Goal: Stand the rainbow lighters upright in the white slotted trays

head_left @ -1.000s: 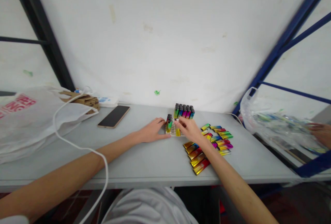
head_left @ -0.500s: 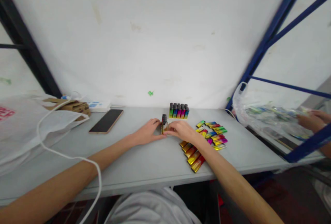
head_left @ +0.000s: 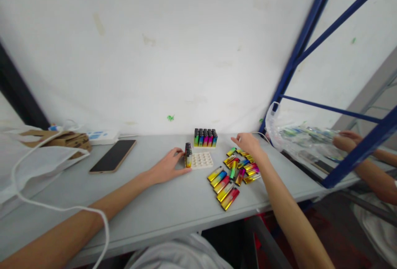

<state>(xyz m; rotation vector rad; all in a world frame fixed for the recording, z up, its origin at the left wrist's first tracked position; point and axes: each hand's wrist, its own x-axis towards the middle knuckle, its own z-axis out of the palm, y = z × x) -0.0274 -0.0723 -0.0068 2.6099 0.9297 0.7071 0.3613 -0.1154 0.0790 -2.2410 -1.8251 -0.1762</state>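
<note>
Extends the left hand (head_left: 167, 166) to the left end of the white tray (head_left: 202, 160), thumb and fingers spread wide beside its standing lighters (head_left: 188, 156). Poises the right hand (head_left: 247, 143) past the loose lighters (head_left: 222, 185), narrowly curled; cannot tell whether holding anything. Has grey tabletop (head_left: 173, 202) between tray and front edge (head_left: 198, 227).

The lighters (head_left: 233, 170) look metallic and glossy, the tabletop (head_left: 176, 202) matt

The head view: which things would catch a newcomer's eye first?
Probably the loose shiny lighters, scattered on the grey table beside the white tray. Behind that tray, a block of upright lighters stands near the wall. The left hand is at the tray's left end, by a short row of standing lighters.
</note>
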